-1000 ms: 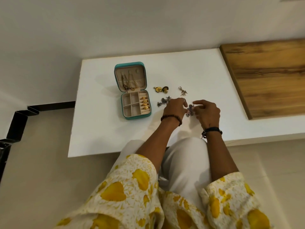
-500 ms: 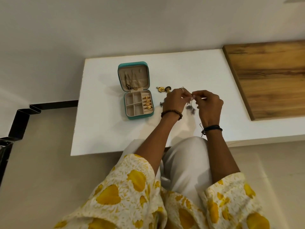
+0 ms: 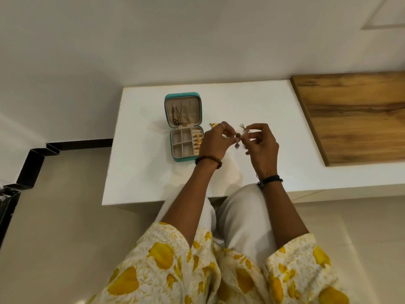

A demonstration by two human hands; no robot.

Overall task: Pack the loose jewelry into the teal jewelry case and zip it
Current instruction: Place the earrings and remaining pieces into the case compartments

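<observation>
The teal jewelry case (image 3: 183, 160) lies open on the white table (image 3: 142, 167). Chains hang in its lid and gold rings (image 3: 198, 140) fill its right column. My left hand (image 3: 213, 142) and my right hand (image 3: 260, 145) are raised just right of the case, and both pinch a small dark dangling earring (image 3: 237, 139) between their fingertips. A gold earring (image 3: 213, 124) peeks out behind my left hand. A small triangular gold piece (image 3: 242, 126) lies on the table behind my fingers.
A wooden board (image 3: 355, 115) covers the right part of the surface. The white wall runs along the far edge of the table. My knees in white trousers are under the near edge. A black frame (image 3: 32, 163) stands on the floor at the left.
Both hands have lifted the dark earring off the table and hold it up between them. The camera view has shifted, so the case appears further right.
</observation>
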